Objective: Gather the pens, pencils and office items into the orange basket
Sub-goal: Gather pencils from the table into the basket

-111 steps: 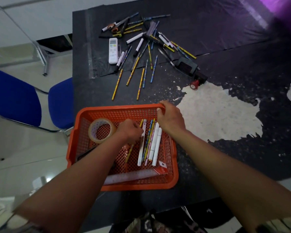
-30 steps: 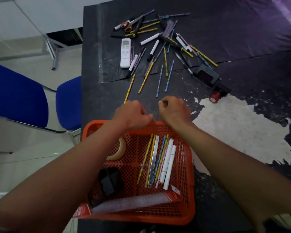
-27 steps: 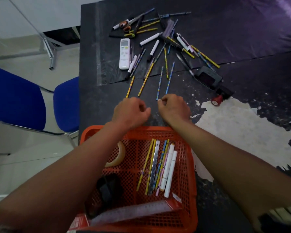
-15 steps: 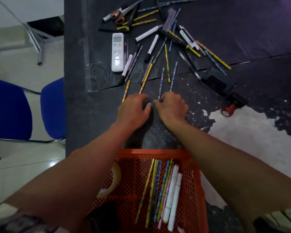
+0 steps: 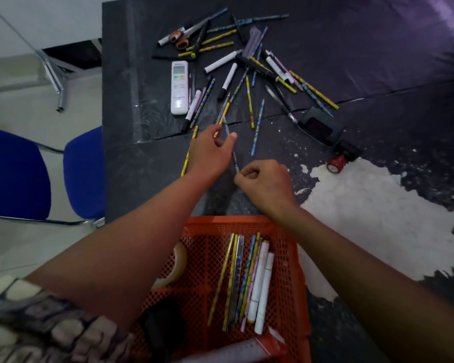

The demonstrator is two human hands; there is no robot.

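Left hand (image 5: 210, 154) on the dark counter (image 5: 142, 179), grip astride a blue pencil (image 5: 235, 161), clamped or not I cannot tell, right hand (image 5: 265, 184) grip pinching that pencil's near end, orange basket (image 5: 233, 220) just below, between the forearms

Worn black table (image 5: 142, 179) — pencils (image 5: 257, 127), remote (image 5: 179, 87), orange basket (image 5: 220, 221).

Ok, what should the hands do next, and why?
Probably lift the blue pencil, which the right hand pinches at its near end while the left hand touches it farther along, and drop it into the orange basket just behind the hands, where other pencils already lie.
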